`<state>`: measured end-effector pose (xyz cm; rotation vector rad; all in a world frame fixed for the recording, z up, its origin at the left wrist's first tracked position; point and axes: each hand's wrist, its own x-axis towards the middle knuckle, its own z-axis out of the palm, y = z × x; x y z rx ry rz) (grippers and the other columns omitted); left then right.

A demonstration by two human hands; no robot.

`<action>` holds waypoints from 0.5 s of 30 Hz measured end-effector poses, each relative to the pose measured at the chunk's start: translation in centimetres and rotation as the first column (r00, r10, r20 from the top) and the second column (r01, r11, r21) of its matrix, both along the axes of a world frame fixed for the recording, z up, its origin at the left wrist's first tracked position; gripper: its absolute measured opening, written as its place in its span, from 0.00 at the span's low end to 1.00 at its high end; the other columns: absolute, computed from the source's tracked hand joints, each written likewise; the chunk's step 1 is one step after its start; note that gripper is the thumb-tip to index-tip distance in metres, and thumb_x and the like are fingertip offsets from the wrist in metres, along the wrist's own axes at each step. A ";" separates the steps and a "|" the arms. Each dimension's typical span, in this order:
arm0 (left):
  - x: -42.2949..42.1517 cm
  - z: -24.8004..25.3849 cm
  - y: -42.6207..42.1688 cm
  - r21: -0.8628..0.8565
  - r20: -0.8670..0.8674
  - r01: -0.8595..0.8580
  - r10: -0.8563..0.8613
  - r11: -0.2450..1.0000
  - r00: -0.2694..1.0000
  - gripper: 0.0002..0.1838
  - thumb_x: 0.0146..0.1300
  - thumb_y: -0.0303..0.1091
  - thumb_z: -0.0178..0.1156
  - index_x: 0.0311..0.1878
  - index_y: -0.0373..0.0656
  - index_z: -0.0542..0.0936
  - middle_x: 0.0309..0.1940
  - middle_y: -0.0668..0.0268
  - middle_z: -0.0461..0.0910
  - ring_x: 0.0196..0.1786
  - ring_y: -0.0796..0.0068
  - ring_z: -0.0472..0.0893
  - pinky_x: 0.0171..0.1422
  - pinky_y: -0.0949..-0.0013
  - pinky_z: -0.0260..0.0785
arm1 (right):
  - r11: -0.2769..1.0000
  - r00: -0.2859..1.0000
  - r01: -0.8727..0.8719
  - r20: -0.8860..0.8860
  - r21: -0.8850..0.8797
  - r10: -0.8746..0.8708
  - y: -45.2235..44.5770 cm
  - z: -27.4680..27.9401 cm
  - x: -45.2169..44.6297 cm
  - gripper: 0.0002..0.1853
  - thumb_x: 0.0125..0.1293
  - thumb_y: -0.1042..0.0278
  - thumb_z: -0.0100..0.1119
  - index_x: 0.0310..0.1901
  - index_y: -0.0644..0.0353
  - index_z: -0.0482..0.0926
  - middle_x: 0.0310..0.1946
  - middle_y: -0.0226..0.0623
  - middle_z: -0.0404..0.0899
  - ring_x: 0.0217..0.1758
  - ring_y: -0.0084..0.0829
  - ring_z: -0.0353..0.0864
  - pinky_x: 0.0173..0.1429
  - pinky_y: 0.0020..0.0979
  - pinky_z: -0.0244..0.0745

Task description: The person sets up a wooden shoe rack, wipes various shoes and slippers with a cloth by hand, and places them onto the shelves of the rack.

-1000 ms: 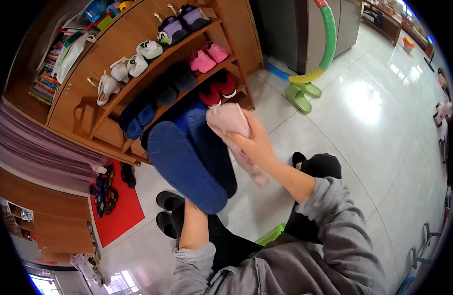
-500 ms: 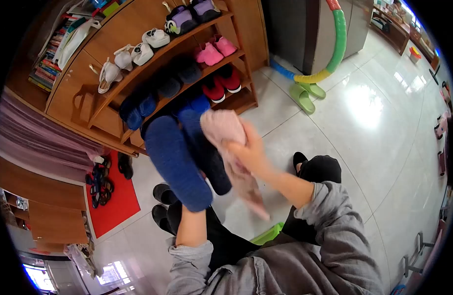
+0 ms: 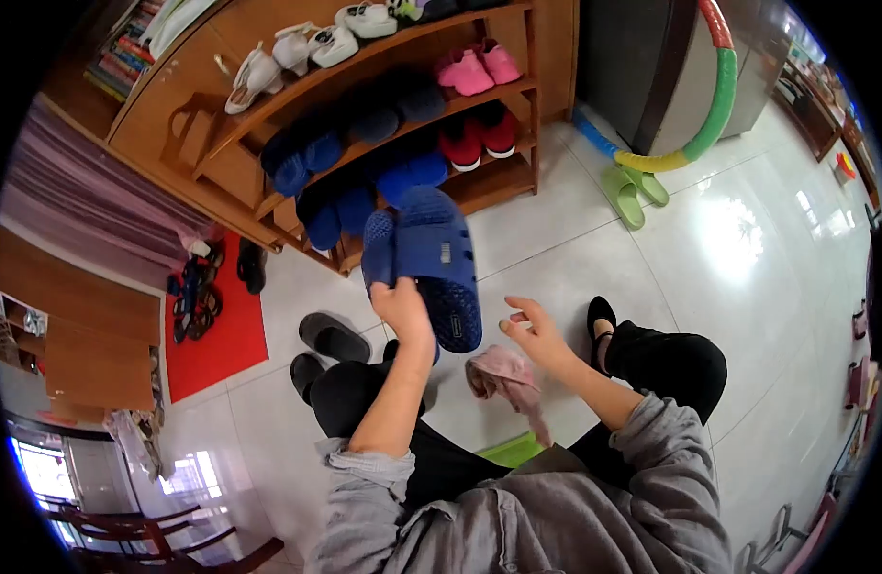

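Observation:
My left hand [image 3: 402,312] grips a pair of dark blue slippers [image 3: 431,251], held up in front of the shoe rack with their upper sides and a textured insole showing. To the right of them my right hand [image 3: 536,335] is empty, its fingers apart. Below that hand is a crumpled pink cloth [image 3: 503,375], apart from the fingers; whether it is falling or resting I cannot tell. A green object [image 3: 513,450] shows partly between my legs, the rest hidden by my clothes.
A wooden shoe rack [image 3: 498,187] holds white shoes, pink shoes [image 3: 467,73], red shoes [image 3: 460,143] and several blue slippers. Green slippers [image 3: 625,197] lie by a coloured hoop [image 3: 724,86]. Dark slippers [image 3: 334,337] lie at left, near a red mat [image 3: 216,349] with sandals.
My right hand has let go of the pink cloth, which is now lower. The blue slippers have turned from soles showing to uppers showing, and my view has shifted.

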<state>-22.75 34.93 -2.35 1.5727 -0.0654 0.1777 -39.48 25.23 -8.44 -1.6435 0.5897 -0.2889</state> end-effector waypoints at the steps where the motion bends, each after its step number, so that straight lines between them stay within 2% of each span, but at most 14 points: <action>1: -0.3 -1.6 0.2 0.256 0.104 -0.068 0.042 0.964 0.994 0.10 0.51 0.23 0.52 0.36 0.25 0.74 0.31 0.53 0.77 0.37 0.57 0.74 0.45 0.62 0.65 | 0.999 0.999 -0.047 0.004 -0.008 0.047 0.4 0.8 -0.2 0.33 0.54 0.55 0.61 0.59 0.63 0.64 0.52 0.50 0.70 0.54 0.42 0.71 0.51 0.37 0.70; 2: -0.6 -3.3 0.3 0.483 0.214 -0.151 0.051 0.862 0.976 0.10 0.49 0.22 0.52 0.32 0.23 0.73 0.29 0.49 0.75 0.38 0.50 0.73 0.46 0.58 0.63 | 0.996 0.996 -0.091 0.010 -0.021 0.091 0.8 1.7 -0.1 0.33 0.56 0.55 0.59 0.60 0.62 0.63 0.53 0.51 0.69 0.55 0.44 0.71 0.52 0.37 0.69; 3: -1.1 -4.1 0.2 0.454 0.258 -0.134 0.014 0.881 0.966 0.10 0.46 0.23 0.52 0.28 0.22 0.71 0.29 0.42 0.72 0.39 0.41 0.69 0.47 0.53 0.60 | 0.991 0.991 -0.130 0.016 -0.037 0.131 1.1 2.2 0.1 0.33 0.58 0.55 0.57 0.62 0.62 0.61 0.54 0.52 0.69 0.56 0.46 0.70 0.52 0.38 0.69; 6: -3.2 -6.7 -0.1 0.404 0.100 -0.087 0.050 0.911 0.994 0.10 0.46 0.25 0.53 0.22 0.26 0.68 0.28 0.44 0.69 0.37 0.44 0.68 0.44 0.53 0.59 | 0.968 0.998 -0.036 -0.061 -0.250 0.021 2.5 -0.4 1.1 0.35 0.58 0.57 0.58 0.63 0.61 0.57 0.53 0.53 0.70 0.53 0.49 0.72 0.52 0.38 0.69; 7: -4.0 -7.5 -0.2 0.409 0.054 -0.093 0.078 0.908 0.995 0.10 0.47 0.26 0.54 0.21 0.27 0.66 0.26 0.45 0.69 0.37 0.45 0.68 0.44 0.53 0.58 | 0.943 0.995 0.072 -0.048 -0.324 -0.093 3.0 -1.2 1.3 0.36 0.57 0.60 0.59 0.63 0.61 0.54 0.46 0.56 0.73 0.47 0.52 0.75 0.51 0.38 0.70; 11: -5.8 -10.1 -0.2 0.454 -0.027 -0.117 0.145 0.883 0.989 0.15 0.48 0.31 0.58 0.19 0.28 0.66 0.26 0.48 0.68 0.35 0.48 0.68 0.43 0.53 0.58 | 0.982 0.988 0.113 -0.085 -0.149 -0.126 1.9 -5.1 1.7 0.33 0.56 0.65 0.59 0.63 0.59 0.57 0.39 0.56 0.76 0.44 0.52 0.77 0.48 0.40 0.70; 13: -5.0 -12.1 0.0 0.501 -0.013 -0.144 0.174 0.854 0.985 0.18 0.49 0.34 0.60 0.18 0.29 0.67 0.25 0.49 0.70 0.36 0.50 0.68 0.43 0.53 0.58 | 0.995 0.989 0.082 -0.121 -0.053 -0.088 1.6 -4.4 1.8 0.31 0.56 0.67 0.58 0.62 0.58 0.60 0.38 0.56 0.77 0.43 0.51 0.77 0.47 0.41 0.71; 15: -3.5 -14.7 0.3 0.514 -0.024 -0.164 0.206 0.842 0.978 0.18 0.48 0.33 0.61 0.17 0.29 0.67 0.23 0.49 0.70 0.34 0.49 0.68 0.41 0.52 0.59 | 0.993 0.978 0.075 -0.189 -0.089 -0.090 1.6 -5.6 2.5 0.30 0.55 0.71 0.59 0.61 0.59 0.62 0.34 0.49 0.77 0.38 0.38 0.77 0.43 0.35 0.71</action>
